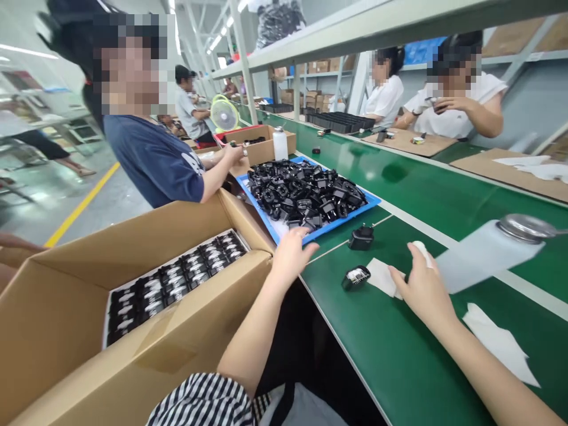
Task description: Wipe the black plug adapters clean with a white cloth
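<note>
My left hand [290, 257] is over the near edge of a blue tray [279, 234] heaped with black plug adapters [306, 192]. Its thumb stands away from the fingers and nothing shows in its grasp. My right hand [426, 287] hovers above the green bench, thumb and fingers apart, with a white covering on one fingertip. Beside it are a white cloth or paper piece [382, 277] and a translucent bottle [488, 254] with a metal top. Between my hands lie a black plug adapter [361, 236] and an open black housing [355, 276] with pale parts inside.
At my left stands an open cardboard box [168, 349] holding rows of black adapters [177, 278]. A co-worker in dark blue [155, 157] works beyond it. Another white sheet [501, 346] lies at right. Across the green bench [426, 192] sit two people; a shelf [355, 32] runs overhead.
</note>
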`<state>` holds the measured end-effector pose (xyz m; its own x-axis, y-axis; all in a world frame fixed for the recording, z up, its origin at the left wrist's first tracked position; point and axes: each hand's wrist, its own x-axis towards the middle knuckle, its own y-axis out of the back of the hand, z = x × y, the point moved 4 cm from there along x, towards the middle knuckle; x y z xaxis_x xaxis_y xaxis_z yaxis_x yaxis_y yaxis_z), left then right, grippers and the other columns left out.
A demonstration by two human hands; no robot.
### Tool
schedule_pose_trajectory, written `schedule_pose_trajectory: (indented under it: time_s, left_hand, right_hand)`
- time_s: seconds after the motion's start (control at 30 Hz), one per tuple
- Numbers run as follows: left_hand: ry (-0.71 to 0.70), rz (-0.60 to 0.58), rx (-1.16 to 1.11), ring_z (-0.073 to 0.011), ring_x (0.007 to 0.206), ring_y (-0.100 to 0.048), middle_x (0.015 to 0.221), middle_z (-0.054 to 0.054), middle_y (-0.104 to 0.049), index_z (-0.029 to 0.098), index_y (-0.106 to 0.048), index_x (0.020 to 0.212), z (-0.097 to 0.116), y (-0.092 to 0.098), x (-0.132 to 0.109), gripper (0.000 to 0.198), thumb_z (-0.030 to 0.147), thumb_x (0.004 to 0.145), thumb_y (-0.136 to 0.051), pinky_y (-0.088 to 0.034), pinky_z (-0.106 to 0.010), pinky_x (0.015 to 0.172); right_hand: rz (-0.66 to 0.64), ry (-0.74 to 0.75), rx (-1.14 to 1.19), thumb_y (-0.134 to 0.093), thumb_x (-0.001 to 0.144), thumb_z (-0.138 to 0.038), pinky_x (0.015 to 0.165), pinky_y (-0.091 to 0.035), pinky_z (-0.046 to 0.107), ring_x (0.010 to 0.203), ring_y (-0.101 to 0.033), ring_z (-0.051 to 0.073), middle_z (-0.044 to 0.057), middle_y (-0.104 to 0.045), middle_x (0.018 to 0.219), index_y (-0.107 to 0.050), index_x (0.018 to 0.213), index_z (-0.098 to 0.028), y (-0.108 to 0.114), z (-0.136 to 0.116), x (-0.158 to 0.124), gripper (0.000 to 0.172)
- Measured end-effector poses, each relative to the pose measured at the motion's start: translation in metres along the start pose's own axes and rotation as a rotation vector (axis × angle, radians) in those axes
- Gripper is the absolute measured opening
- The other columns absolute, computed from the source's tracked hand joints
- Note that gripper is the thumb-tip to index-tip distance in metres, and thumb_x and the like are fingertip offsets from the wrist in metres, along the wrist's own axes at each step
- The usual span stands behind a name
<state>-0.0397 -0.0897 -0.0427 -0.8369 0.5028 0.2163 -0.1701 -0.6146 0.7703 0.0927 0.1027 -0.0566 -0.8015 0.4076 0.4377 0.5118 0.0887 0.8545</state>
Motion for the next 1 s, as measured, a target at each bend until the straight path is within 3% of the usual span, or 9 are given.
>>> schedule_pose_trajectory:
  time_s: [0.1, 0.23, 0.57, 0.7, 0.77, 0.87, 0.93, 1.0]
  left_hand:
    - [0.178, 0.088, 0.199, -0.0238, 0.099, -0.043, 0.104, -0.012, -0.05, 0.013, -0.049, 0.101, -0.027, 0.018, 0.029, 0.032, 0.017, 0.07, -0.044, -0.033, -0.034, 0.083]
    - [0.194, 0.079, 0.239, -0.0275, 0.091, -0.046, 0.094, -0.013, -0.053, 0.013, -0.052, 0.097, -0.04, 0.015, 0.047, 0.031, 0.016, 0.066, -0.049, -0.035, -0.038, 0.077]
    - [0.123, 0.143, 0.096, -0.0152, 0.081, -0.05, 0.084, -0.001, -0.054, 0.019, -0.052, 0.069, -0.045, 0.02, 0.038, 0.006, 0.018, 0.064, -0.055, -0.038, -0.026, 0.072]
    - [0.059, 0.206, -0.008, -0.0121, 0.087, -0.049, 0.091, 0.001, -0.055, 0.018, -0.05, 0.066, -0.03, 0.023, 0.026, 0.004, 0.017, 0.065, -0.054, -0.037, -0.024, 0.076]
    - [-0.007, 0.22, -0.165, -0.0122, 0.089, -0.049, 0.092, 0.0, -0.055, 0.018, -0.049, 0.065, -0.016, 0.021, 0.016, 0.005, 0.017, 0.064, -0.054, -0.037, -0.024, 0.076]
    - [-0.058, 0.057, -0.578, -0.012, 0.076, -0.052, 0.081, -0.001, -0.057, 0.016, -0.047, 0.063, 0.007, 0.01, 0.003, 0.01, 0.022, 0.062, -0.056, -0.039, -0.024, 0.065]
    - [-0.044, -0.119, -0.813, -0.0094, 0.061, -0.052, 0.067, 0.001, -0.057, 0.016, -0.046, 0.064, 0.021, -0.002, -0.004, 0.014, 0.028, 0.064, -0.053, -0.038, -0.022, 0.056]
    - [-0.026, -0.223, -0.938, -0.0071, 0.051, -0.048, 0.055, 0.003, -0.052, 0.016, -0.045, 0.065, 0.032, -0.012, -0.009, 0.017, 0.032, 0.065, -0.05, -0.036, -0.02, 0.05]
  right_hand:
    - [0.013, 0.098, -0.038, -0.026, 0.078, -0.036, 0.083, -0.034, 0.042, 0.111, -0.025, 0.029, 0.018, -0.038, 0.113, -0.032, 0.114, -0.005, -0.003, -0.004, -0.001, 0.048]
    - [-0.086, 0.239, -0.098, -0.022, 0.078, -0.034, 0.081, -0.035, 0.041, 0.109, -0.03, 0.027, 0.018, -0.039, 0.113, -0.037, 0.11, -0.007, -0.012, -0.008, -0.004, 0.044]
    - [-0.107, 0.314, -0.201, -0.017, 0.078, -0.031, 0.076, -0.031, 0.05, 0.104, -0.035, 0.028, 0.016, -0.043, 0.109, -0.043, 0.105, -0.012, -0.015, -0.017, -0.007, 0.042]
    - [-0.081, 0.323, -0.154, -0.019, 0.078, -0.03, 0.077, -0.031, 0.051, 0.102, -0.037, 0.029, 0.017, -0.044, 0.109, -0.044, 0.104, -0.01, -0.01, -0.022, -0.006, 0.041]
    - [-0.059, 0.322, -0.082, -0.021, 0.078, -0.031, 0.079, -0.033, 0.047, 0.101, -0.038, 0.028, 0.016, -0.043, 0.109, -0.042, 0.105, -0.01, -0.004, -0.029, -0.006, 0.04]
    - [-0.01, 0.349, 0.045, -0.025, 0.08, -0.028, 0.079, -0.038, 0.037, 0.1, -0.041, 0.023, 0.012, -0.043, 0.111, -0.039, 0.111, -0.013, 0.01, -0.044, -0.004, 0.037]
    - [0.034, 0.461, 0.08, -0.027, 0.081, -0.025, 0.079, -0.038, 0.034, 0.101, -0.04, 0.021, 0.01, -0.042, 0.113, -0.041, 0.111, -0.015, 0.02, -0.057, -0.002, 0.034]
    - [0.052, 0.592, 0.084, -0.031, 0.081, -0.025, 0.078, -0.039, 0.034, 0.099, -0.041, 0.022, 0.011, -0.04, 0.114, -0.045, 0.108, -0.016, 0.027, -0.067, 0.0, 0.032]
